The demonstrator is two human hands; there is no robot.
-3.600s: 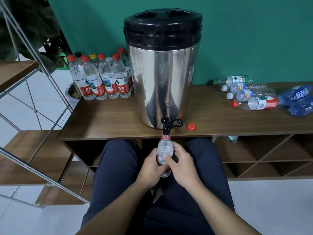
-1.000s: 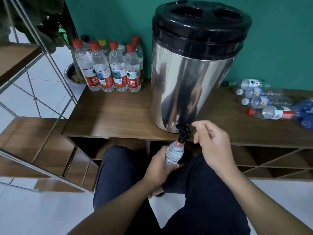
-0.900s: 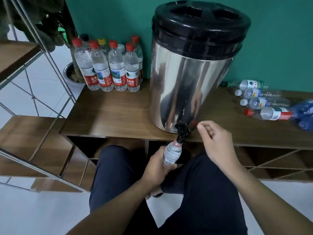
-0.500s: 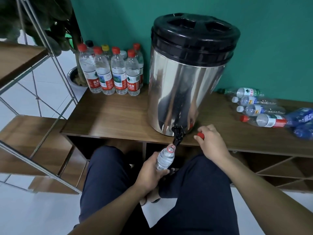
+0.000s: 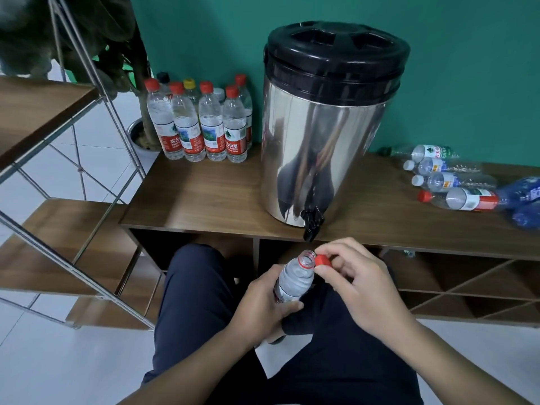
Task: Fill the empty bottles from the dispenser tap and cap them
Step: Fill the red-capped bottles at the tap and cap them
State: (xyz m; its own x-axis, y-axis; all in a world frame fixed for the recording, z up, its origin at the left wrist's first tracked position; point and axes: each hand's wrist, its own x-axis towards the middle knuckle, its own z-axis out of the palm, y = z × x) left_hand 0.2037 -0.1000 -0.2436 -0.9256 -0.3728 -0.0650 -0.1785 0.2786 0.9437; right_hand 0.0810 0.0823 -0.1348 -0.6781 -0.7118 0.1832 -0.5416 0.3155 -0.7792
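A steel dispenser (image 5: 324,135) with a black lid stands on the wooden counter (image 5: 210,200); its black tap (image 5: 312,226) juts over the front edge. Below the tap, my left hand (image 5: 260,305) grips a clear water-filled bottle (image 5: 293,280), tilted, its mouth open. My right hand (image 5: 359,285) pinches a red cap (image 5: 322,261) right beside the bottle's mouth. Several capped full bottles (image 5: 201,124) stand upright at the counter's back left. Several bottles (image 5: 455,182) lie on their sides at the right.
A metal-framed wooden shelf unit (image 5: 43,118) stands at the left, with a potted plant (image 5: 140,133) behind it. Open cubbies (image 5: 467,282) run under the counter. My legs in dark trousers (image 5: 198,311) sit below the hands.
The bottle came down and away from the tap. My right hand picked the red cap off the counter and brought it to the bottle's mouth.
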